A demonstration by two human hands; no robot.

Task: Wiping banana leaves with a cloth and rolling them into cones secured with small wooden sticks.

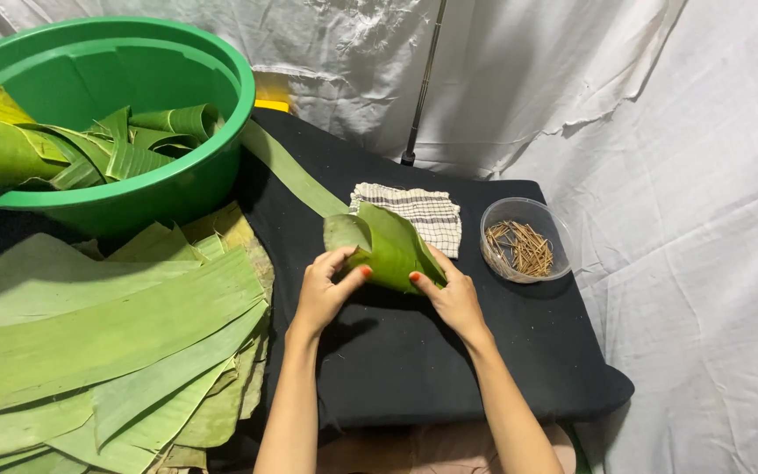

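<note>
A: Both hands, left hand (322, 290) & right hand (451, 297), pinch the folded banana leaf (386, 246) btwn them, just above the desk (414, 369).

B: Risk: fold springs open w/ loose grip; leaf may split along its grain.

I see a black table (414, 369). On it lie a checked cloth (423, 215), a clear bowl of sticks (524, 239) and big green leaves (107, 342).

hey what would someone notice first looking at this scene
Probably the big green basin at top left, holding folded leaf pieces, and the stack of long banana leaves below it. At centre, the left hand and right hand fold a green leaf over the black mat.
</note>
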